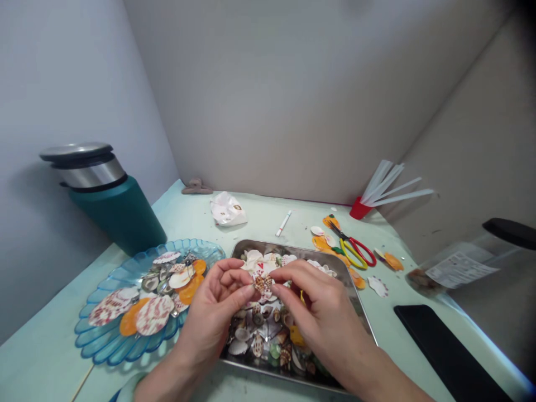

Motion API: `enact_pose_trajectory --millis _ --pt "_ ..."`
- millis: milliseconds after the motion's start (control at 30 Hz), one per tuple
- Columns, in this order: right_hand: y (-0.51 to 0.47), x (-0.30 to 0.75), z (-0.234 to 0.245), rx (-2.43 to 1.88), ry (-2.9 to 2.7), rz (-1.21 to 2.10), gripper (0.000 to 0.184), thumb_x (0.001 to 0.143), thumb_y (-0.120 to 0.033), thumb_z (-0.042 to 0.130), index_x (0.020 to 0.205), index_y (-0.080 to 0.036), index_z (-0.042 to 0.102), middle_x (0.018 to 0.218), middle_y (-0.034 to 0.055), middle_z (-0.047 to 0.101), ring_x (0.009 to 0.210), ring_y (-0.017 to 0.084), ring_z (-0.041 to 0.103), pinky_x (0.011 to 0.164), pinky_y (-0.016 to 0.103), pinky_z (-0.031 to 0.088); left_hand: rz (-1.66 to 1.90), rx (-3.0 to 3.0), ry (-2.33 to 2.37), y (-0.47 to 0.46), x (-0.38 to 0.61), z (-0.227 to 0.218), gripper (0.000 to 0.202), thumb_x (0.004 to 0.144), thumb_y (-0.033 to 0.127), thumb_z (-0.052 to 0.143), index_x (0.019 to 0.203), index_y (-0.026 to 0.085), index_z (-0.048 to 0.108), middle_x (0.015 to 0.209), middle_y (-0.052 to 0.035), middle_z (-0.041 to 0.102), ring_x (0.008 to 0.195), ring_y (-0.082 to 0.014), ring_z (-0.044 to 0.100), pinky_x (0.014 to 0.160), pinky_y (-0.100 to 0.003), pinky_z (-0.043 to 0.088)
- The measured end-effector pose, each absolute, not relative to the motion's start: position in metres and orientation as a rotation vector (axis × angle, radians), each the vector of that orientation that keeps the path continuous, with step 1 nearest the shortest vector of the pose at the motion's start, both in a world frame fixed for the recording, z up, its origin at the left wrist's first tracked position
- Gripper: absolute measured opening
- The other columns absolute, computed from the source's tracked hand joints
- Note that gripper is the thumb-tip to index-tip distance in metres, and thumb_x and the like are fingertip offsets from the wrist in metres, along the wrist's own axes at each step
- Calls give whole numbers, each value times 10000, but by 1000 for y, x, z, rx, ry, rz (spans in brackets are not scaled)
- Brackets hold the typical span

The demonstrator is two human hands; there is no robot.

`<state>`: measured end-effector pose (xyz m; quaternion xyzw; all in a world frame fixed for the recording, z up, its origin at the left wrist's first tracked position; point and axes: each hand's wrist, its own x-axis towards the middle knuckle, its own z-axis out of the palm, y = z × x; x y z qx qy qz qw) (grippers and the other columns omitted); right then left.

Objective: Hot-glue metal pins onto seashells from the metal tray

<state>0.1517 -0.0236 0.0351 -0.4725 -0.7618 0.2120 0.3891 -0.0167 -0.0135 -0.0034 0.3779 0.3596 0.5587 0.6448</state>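
Thumb and forefinger nearly together, the left hand and right hand pinched small brown shells above the tray. The plate crowded its left edge; a table strip showed beyond its far rim.

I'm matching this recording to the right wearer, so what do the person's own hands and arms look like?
Both the left hand and the right hand are ungloved, with no ring, watch or bracelet visible. What looks like a pale green sleeve with some blue shows low on the left forearm; the right forearm is bare where visible.
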Motion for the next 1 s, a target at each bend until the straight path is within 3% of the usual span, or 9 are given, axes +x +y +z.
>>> enact_pose_trajectory --millis 633,800,1000 --pt "-23 154 38 -1163 -2019 495 167 896 -132 487 971 -205 616 927 19 609 822 139 583 749 288 458 1285 845 827 -13 -17 -4 335 726 157 700 985 195 490 754 43 598 648 -78 588 663 -206 482" --pt "-23 153 40 -1165 -2039 376 213 838 -223 611 1050 -201 603 1009 51 576 877 176 562 753 323 463 1298 863 831 -14 -16 -5 325 728 146 698 986 190 505 753 36 603 660 -68 567 654 -183 468" --pt "-24 150 37 -1108 -2107 259 174 817 -166 619 989 -184 637 1059 91 548 977 229 502 814 387 441 1274 921 823 -16 -16 -6 312 738 139 692 983 193 506 758 30 612 676 -69 559 657 -178 455"
